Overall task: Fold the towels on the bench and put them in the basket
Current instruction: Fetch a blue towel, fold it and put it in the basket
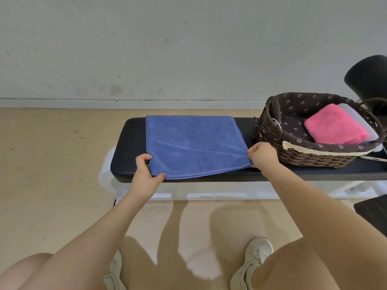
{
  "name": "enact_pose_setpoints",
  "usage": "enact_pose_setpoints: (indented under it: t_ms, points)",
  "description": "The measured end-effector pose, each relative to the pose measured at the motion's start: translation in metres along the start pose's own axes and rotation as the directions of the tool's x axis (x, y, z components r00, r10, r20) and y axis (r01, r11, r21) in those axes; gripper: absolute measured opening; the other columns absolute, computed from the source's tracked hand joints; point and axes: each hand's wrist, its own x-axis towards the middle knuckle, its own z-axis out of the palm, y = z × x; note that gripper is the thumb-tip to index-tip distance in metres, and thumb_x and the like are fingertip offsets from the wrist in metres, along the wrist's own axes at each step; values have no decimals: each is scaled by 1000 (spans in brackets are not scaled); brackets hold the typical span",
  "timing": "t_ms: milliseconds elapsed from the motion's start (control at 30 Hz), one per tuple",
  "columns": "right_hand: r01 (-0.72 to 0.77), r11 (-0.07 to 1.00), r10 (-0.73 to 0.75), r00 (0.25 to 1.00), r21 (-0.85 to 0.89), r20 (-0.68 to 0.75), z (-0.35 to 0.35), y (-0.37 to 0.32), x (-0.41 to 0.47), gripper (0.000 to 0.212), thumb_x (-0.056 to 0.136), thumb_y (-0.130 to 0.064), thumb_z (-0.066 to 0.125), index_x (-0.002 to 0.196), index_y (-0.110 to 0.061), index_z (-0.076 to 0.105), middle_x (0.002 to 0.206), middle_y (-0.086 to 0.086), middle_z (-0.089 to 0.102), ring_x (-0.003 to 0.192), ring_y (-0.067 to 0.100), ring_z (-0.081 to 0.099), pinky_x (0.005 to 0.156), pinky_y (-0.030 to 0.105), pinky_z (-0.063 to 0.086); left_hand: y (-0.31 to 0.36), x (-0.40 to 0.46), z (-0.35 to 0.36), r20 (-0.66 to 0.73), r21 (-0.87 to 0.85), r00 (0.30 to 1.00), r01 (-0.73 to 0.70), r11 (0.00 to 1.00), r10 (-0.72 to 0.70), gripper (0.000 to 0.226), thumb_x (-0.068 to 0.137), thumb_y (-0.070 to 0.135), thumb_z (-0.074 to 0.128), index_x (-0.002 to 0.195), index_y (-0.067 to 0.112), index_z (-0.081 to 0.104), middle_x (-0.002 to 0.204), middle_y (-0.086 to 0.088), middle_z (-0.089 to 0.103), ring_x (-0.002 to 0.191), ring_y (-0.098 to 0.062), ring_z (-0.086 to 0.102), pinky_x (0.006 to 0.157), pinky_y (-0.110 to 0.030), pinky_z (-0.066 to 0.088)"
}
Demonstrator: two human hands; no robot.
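Observation:
A blue towel (192, 143) lies folded flat on the black padded bench (129, 139), its layered edges toward me. My left hand (145, 171) pinches its near left corner between thumb and fingers. My right hand (262, 156) grips the near right corner with curled fingers. To the right on the bench stands a brown wicker basket (270, 130) with a dark flowered lining. Inside it lies a folded pink towel (335, 127) on top of a folded pale grey towel (356, 118).
A black round object (368, 78) stands behind the basket at the far right. A white cable (374, 158) lies on the bench beside the basket. A dark mat (374, 212) sits on the floor at right. My shoes (253, 260) stand on the beige floor before the bench.

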Motion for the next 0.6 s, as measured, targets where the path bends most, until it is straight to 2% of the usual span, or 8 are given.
enact_pose_setpoints:
  t_ms: [100, 167, 267, 433, 500, 600]
  points:
    - [17, 999, -17, 1000, -33, -19, -2, 4, 2, 21, 87, 4, 49, 96, 5, 67, 92, 18, 60, 96, 39, 61, 85, 52, 54, -7, -2, -4, 83, 137, 994, -88, 987, 77, 40, 84, 5, 60, 109, 23, 34, 98, 0, 50, 70, -17, 54, 54, -19, 41]
    - [7, 998, -9, 999, -55, -33, -1, 4, 4, 20, 88, 2, 49, 97, 5, 67, 99, 21, 64, 95, 38, 61, 85, 51, 54, -12, -1, -6, 30, 145, 995, -93, 985, 90, 22, 83, 3, 57, 99, 13, 46, 89, -4, 55, 71, -20, 50, 57, -22, 39]
    - [23, 993, -27, 999, -118, -33, 0, 1, 3, 20, 88, 1, 49, 97, 5, 67, 100, 21, 65, 94, 37, 62, 86, 49, 54, -12, -2, -2, -36, 96, 998, -55, 994, 58, 11, 84, 0, 51, 90, 9, 51, 84, -9, 59, 72, -22, 53, 57, -22, 39]
    - [49, 990, -55, 998, -129, -43, 1, 7, 3, 22, 88, 3, 45, 98, 9, 64, 93, 24, 64, 94, 40, 62, 85, 48, 53, -7, -4, 4, -184, -95, 983, -25, 995, 7, 21, 88, -3, 37, 86, 7, 55, 66, -9, 49, 57, -17, 42, 45, -9, 35]
    - [55, 993, -59, 998, -105, -37, 1, 8, 2, 24, 87, 3, 45, 102, 8, 63, 94, 22, 62, 99, 40, 61, 88, 47, 52, -9, -4, 4, -195, -120, 981, -30, 992, 6, 24, 88, -2, 34, 88, 9, 56, 63, -6, 45, 55, -17, 38, 49, -18, 36]
    - [40, 995, -44, 998, -92, -45, 1, 10, 0, 26, 88, 3, 46, 107, 5, 63, 102, 20, 62, 106, 38, 58, 92, 42, 50, -14, -8, 2, -172, -62, 984, -59, 996, 47, 22, 89, -1, 35, 97, 15, 48, 64, -7, 45, 55, -20, 39, 53, -29, 34]
